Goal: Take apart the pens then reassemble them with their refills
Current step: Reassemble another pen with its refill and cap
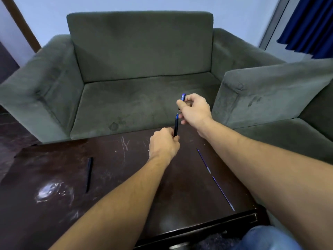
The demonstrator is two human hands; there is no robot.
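Above the table (117, 159), the left hand (164, 143) grips a pen barrel (176, 125), the right hand (195, 109) pinches its blue cap (183, 97), which could slip and roll off.

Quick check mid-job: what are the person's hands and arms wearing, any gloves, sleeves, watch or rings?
Nothing worn shows. The left hand and right hand are ungloved, with no ring or watch visible. The left forearm and right forearm are bare to the frame's edge, so no sleeve appears.
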